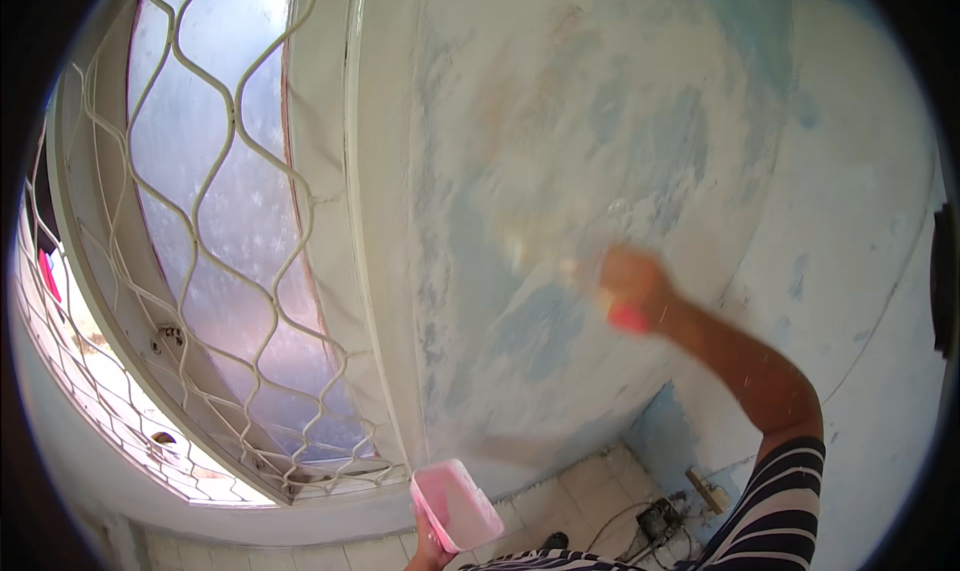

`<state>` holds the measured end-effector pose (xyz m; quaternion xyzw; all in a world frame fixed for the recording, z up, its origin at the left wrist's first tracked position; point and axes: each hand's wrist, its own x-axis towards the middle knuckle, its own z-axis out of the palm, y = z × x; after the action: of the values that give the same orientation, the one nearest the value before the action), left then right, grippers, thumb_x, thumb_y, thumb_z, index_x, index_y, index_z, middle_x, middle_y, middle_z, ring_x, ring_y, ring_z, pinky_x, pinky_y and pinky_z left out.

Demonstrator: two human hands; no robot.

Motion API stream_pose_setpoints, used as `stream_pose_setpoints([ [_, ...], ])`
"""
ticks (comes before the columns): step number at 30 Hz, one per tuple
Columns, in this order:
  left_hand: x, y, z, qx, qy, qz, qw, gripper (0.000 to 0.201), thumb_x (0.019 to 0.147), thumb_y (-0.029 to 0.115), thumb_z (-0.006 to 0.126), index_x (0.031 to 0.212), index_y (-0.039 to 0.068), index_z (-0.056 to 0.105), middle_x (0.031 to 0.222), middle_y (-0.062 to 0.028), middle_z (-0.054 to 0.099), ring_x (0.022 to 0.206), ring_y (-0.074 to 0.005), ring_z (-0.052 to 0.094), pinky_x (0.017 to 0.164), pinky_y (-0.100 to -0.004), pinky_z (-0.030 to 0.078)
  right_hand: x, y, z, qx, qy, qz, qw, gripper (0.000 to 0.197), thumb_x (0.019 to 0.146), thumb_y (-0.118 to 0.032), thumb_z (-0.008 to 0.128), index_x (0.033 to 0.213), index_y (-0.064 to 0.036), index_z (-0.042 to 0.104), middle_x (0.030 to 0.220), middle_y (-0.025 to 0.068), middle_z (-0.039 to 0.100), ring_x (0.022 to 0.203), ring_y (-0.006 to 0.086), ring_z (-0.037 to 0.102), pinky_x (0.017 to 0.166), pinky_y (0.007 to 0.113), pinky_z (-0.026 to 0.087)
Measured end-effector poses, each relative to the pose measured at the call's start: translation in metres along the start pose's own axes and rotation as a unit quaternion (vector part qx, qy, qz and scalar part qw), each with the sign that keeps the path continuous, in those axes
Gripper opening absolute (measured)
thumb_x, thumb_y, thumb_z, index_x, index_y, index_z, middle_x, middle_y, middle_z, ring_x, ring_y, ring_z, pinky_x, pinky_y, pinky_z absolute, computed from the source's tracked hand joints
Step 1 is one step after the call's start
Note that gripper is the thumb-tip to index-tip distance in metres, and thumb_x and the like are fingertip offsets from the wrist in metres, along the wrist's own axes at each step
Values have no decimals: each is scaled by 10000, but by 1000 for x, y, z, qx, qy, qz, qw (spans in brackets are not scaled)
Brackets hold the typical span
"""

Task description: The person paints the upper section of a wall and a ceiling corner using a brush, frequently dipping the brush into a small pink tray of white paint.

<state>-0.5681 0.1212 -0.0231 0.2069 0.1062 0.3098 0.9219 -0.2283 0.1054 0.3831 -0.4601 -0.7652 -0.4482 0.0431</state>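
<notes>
A pink and white plastic tub [458, 506] with pale paint inside is tilted in my left hand [431, 545], which grips it by its left side near the lower edge of the view. In front of the wall [470, 151], my raised right hand [636, 283] is closed around a paintbrush [628, 318] with a pinkish-red handle. Motion smears this hand and the brush's pale head, so whether the bristles touch the wall cannot be told. White patches and streaks lie over light blue on the wall around the brush.
At left is a frosted window [215, 171] behind a wavy cream metal grille [236, 111]. A tiled floor [590, 486] lies below, with a dark box [660, 519], cables and a small wooden piece [708, 491] by the wall corner. A dark object [942, 281] is at the far right.
</notes>
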Motion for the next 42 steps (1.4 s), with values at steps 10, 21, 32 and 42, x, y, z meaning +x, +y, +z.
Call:
stream_pose_setpoints([
  [10, 4, 2, 18, -10, 4, 16, 1000, 811, 846, 729, 343, 1417, 153, 333, 1351, -83, 473, 1226, -289, 483, 1030, -486, 399, 77, 101, -98, 80, 100, 269, 954, 237, 920, -223, 580, 1118, -109, 639, 1060, 83, 657, 937, 226, 628, 865, 318, 499],
  [21, 0, 0, 6, 20, 30, 16, 999, 925, 784, 804, 224, 1474, 188, 220, 1450, -92, 373, 1293, -309, 424, 1068, -536, 346, -55, -95, 70, 189, 7, -7, 982, 211, 705, -150, 660, 915, -173, 667, 1173, 107, 603, 1131, 283, 555, 953, 411, 454],
  [32, -14, -19, -16, -20, 12, -42, 999, 871, 834, 768, 162, 1474, 181, 221, 1456, -84, 363, 1313, -314, 387, 1076, -523, 332, 18, -2, -14, 44, 48, 96, 993, 176, 836, -132, 663, 992, -50, 661, 1099, 113, 646, 992, 291, 620, 879, 357, 498],
  [42, -23, -10, 31, -10, -10, 4, 1000, 909, 774, 797, 277, 1451, 190, 277, 1396, -64, 430, 1268, -271, 445, 1065, -484, 358, 34, 5, -8, 2, 219, 36, 975, 222, 699, -67, 698, 920, -89, 698, 1028, 128, 672, 1013, 320, 627, 935, 428, 477],
])
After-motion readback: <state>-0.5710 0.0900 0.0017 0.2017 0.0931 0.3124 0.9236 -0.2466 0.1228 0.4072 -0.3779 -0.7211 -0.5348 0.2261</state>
